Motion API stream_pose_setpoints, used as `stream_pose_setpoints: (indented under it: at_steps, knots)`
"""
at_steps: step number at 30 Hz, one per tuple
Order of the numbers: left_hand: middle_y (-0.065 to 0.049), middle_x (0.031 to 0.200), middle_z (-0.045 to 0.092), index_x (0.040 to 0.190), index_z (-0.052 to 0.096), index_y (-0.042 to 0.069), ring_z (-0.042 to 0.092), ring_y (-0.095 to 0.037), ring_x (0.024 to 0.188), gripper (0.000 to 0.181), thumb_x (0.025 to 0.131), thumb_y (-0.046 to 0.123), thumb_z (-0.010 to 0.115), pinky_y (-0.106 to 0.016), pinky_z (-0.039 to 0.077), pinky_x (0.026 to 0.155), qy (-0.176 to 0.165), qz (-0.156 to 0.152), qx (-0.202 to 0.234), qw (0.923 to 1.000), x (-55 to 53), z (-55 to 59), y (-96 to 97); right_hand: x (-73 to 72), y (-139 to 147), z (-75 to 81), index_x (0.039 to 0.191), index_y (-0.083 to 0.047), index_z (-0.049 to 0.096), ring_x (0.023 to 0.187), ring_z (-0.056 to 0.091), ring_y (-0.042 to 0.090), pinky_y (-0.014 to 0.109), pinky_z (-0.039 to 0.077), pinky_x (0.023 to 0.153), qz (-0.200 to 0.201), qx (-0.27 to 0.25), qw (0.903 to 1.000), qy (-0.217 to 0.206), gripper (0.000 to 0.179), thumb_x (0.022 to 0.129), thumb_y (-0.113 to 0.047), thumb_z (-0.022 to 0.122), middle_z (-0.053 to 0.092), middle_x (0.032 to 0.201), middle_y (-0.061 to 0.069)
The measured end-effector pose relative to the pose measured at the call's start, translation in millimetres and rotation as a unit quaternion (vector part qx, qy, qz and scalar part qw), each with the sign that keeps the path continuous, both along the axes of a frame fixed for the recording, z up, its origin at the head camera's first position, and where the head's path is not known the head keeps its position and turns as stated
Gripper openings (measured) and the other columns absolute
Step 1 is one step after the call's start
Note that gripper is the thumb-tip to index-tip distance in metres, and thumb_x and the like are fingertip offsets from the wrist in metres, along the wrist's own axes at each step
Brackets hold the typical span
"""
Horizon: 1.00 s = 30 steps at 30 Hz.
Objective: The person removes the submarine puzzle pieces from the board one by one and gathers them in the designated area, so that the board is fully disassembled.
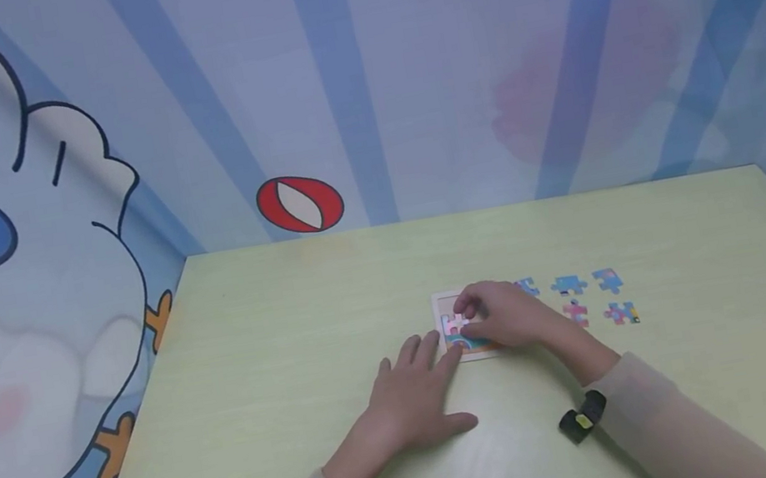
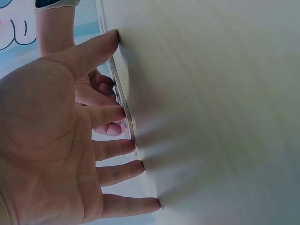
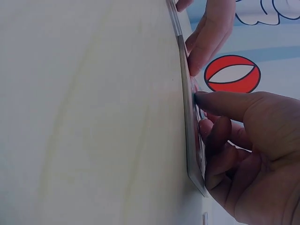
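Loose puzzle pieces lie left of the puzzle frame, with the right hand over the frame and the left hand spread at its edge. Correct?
Not quite: the head view shows the loose puzzle pieces to the right of the puzzle frame. The rest stands: right hand over the frame, left hand spread at its edge.

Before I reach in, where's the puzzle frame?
In the head view, right of centre, the puzzle frame lies on the table, partly beneath the right hand, left of loose pieces.
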State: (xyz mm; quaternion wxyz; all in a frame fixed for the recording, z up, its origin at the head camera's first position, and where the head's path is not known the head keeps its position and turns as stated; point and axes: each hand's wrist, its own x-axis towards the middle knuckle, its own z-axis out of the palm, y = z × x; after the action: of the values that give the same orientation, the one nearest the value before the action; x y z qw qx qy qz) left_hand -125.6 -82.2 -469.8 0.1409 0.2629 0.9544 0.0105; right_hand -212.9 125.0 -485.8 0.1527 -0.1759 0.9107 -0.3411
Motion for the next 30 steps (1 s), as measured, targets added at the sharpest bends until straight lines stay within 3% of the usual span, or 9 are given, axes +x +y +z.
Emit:
stream_pose_setpoints:
  at_steps: [5,18,26,30]
  knots:
    - [-0.010,0.169,0.026,0.165,0.032,0.026,0.029,-0.036,0.152,0.093,0.090,0.072,0.064,-0.065,0.039,0.109,-0.003,-0.001,0.003,1.0000,0.0,0.5,0.0,1.3,0.9,1.8,0.113,-0.012,0.071,0.094,0.063,0.019,0.047,0.050,0.092,0.000,-0.015,0.9998,0.010,0.023,0.093,-0.021,0.078,0.069,0.099,-0.003]
    - [-0.010,0.169,0.026,0.165,0.031,0.027,0.028,-0.036,0.152,0.094,0.090,0.072,0.063,-0.065,0.039,0.110,-0.005,0.003,0.006,1.0000,-0.3,0.1,-1.2,2.5,2.9,4.5,0.105,-0.017,0.072,0.081,0.062,0.016,0.037,0.051,0.073,-0.009,-0.050,0.9986,0.014,0.010,0.098,-0.024,0.073,0.071,0.100,-0.002]
    - [-0.010,0.169,0.027,0.165,0.032,0.027,0.029,-0.035,0.152,0.093,0.089,0.072,0.064,-0.065,0.039,0.110,-0.005,0.004,0.005,1.0000,0.2,1.6,-0.9,5.6,23.8,8.5,0.108,-0.020,0.074,0.076,0.064,0.017,0.036,0.053,0.069,-0.030,-0.048,0.9983,0.016,0.012,0.099,-0.026,0.071,0.072,0.106,0.000]
    - [-0.010,0.169,0.027,0.165,0.032,0.027,0.028,-0.035,0.152,0.093,0.089,0.072,0.064,-0.064,0.039,0.110,-0.006,0.004,0.004,1.0000,0.2,2.0,-0.4,6.0,41.0,10.1,0.108,-0.020,0.075,0.082,0.063,0.019,0.038,0.052,0.073,-0.046,-0.043,0.9977,0.023,0.012,0.099,-0.027,0.071,0.072,0.104,-0.001]
